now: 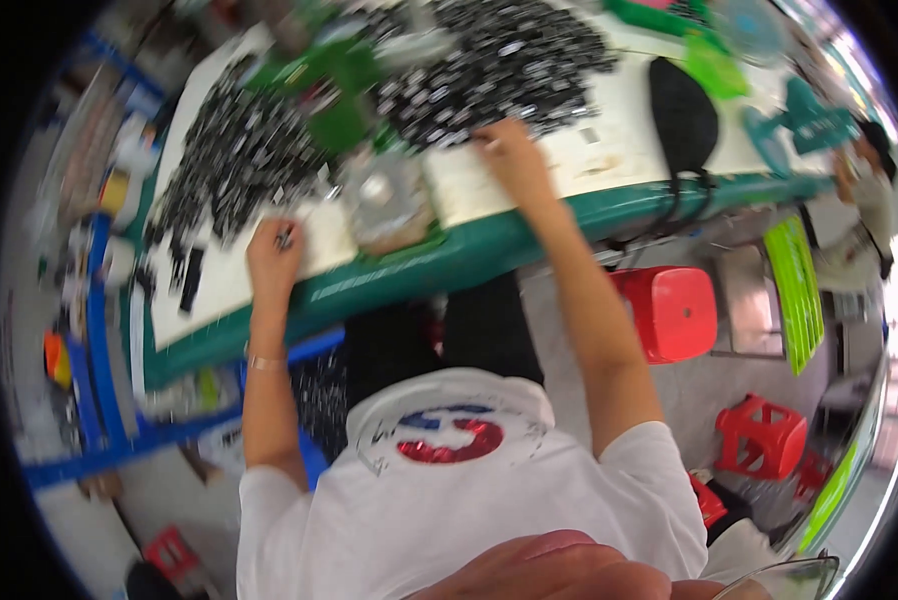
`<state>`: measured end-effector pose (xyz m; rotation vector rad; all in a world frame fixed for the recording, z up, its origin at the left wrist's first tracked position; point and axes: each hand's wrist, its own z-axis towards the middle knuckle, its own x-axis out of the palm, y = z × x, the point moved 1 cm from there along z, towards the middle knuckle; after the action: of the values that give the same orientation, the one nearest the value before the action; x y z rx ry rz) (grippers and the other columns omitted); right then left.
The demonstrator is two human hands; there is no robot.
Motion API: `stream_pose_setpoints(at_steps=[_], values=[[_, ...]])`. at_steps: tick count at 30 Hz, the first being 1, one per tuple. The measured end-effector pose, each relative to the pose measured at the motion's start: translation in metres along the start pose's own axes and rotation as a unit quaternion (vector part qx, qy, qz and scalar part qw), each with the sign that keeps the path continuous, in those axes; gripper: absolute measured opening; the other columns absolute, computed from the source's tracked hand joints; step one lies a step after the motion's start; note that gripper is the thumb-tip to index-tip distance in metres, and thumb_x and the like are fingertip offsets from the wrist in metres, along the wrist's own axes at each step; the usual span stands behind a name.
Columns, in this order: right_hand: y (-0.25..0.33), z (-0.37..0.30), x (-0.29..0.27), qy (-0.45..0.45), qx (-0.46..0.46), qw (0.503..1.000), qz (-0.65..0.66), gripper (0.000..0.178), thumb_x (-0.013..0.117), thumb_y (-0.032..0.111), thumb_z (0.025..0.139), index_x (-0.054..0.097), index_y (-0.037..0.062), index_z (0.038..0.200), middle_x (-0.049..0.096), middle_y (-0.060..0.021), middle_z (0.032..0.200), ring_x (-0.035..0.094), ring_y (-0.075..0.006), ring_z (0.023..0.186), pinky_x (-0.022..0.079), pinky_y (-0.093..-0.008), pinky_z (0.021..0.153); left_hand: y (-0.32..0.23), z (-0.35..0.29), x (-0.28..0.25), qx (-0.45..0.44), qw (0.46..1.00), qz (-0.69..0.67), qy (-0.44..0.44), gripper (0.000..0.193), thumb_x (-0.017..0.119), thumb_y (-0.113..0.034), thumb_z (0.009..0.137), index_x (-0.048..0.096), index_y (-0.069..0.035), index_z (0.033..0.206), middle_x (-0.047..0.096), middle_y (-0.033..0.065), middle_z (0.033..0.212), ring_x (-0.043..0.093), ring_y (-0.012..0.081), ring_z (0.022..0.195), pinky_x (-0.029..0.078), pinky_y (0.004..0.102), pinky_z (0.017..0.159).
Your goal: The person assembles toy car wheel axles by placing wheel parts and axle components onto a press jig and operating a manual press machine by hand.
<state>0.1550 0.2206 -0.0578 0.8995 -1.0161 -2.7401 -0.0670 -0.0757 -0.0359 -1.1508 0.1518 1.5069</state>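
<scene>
My left hand [275, 250] is closed near the front edge of the white-topped table, with a small dark piece [285, 238] at its fingers, too small to name. To the right, my right hand [510, 155] reaches to the near edge of a heap of small black and silvery parts [499, 65]. Its fingers are curled together, and blur hides what they hold, if anything. Between my hands stands a green bench press [341, 95] on a greyish base [389, 205]. Another heap of the same parts [244, 150] spreads beyond my left hand.
A black fan-shaped thing with straps [683, 120] lies at the table's right. Beyond it are a teal fan [809, 118] and another person [874, 190]. Red stools [669, 312] stand on the floor at right. A blue rack [99, 330] is at left.
</scene>
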Motion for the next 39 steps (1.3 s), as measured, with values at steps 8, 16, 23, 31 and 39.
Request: stream_pose_setpoints(at_steps=[8, 16, 23, 31, 39], values=[[0.085, 0.003, 0.020, 0.100, 0.049, 0.968, 0.226, 0.022, 0.068, 0.011, 0.083, 0.068, 0.0013, 0.103, 0.060, -0.0048, 0.094, 0.057, -0.0114, 0.080, 0.047, -0.0246, 0.073, 0.012, -0.015, -0.017, -0.331, 0.808, -0.488, 0.011, 0.018, 0.065, -0.013, 0.087, 0.067, -0.003, 0.102, 0.067, 0.0064, 0.082, 0.057, 0.0072, 0.063, 0.041, 0.0181, 0.048], [0.125, -0.006, 0.046, 0.164, 0.045, 0.968, 0.184, 0.026, 0.070, 0.014, 0.082, 0.069, 0.0043, 0.106, 0.056, -0.0071, 0.099, 0.058, -0.0168, 0.088, 0.047, -0.0277, 0.079, 0.003, -0.016, -0.021, -0.347, 0.688, -0.636, 0.040, 0.021, 0.066, -0.015, 0.088, 0.063, -0.001, 0.103, 0.062, 0.0037, 0.079, 0.052, 0.0047, 0.053, 0.038, 0.0167, 0.042], [0.126, -0.003, 0.046, 0.209, 0.090, 0.954, 0.197, 0.032, 0.069, 0.014, 0.082, 0.066, 0.0036, 0.112, 0.055, -0.0078, 0.101, 0.056, -0.0167, 0.086, 0.046, -0.0287, 0.080, -0.021, -0.006, -0.011, -0.367, 0.597, -0.710, 0.072, 0.016, 0.065, -0.012, 0.088, 0.062, -0.004, 0.103, 0.065, 0.0052, 0.086, 0.062, 0.0068, 0.067, 0.037, 0.0159, 0.043], [0.113, -0.017, 0.021, 0.128, 0.076, 0.958, 0.246, 0.042, 0.066, 0.010, 0.084, 0.057, 0.0021, 0.124, 0.057, -0.0062, 0.105, 0.057, -0.0115, 0.083, 0.046, -0.0274, 0.083, -0.038, -0.011, -0.019, -0.302, 0.590, -0.720, 0.205, 0.037, 0.062, -0.002, 0.084, 0.058, 0.002, 0.121, 0.064, 0.0121, 0.107, 0.067, 0.0153, 0.092, 0.036, 0.0150, 0.044], [0.100, -0.018, -0.033, 0.087, 0.131, 0.952, 0.262, 0.027, 0.058, 0.006, 0.091, 0.061, 0.0023, 0.118, 0.058, -0.0038, 0.100, 0.056, -0.0086, 0.079, 0.048, -0.0226, 0.074, -0.066, -0.001, -0.015, -0.347, 0.684, -0.630, 0.122, 0.029, 0.072, -0.003, 0.080, 0.067, 0.003, 0.107, 0.065, 0.0075, 0.089, 0.066, 0.0113, 0.072, 0.042, 0.0158, 0.042]])
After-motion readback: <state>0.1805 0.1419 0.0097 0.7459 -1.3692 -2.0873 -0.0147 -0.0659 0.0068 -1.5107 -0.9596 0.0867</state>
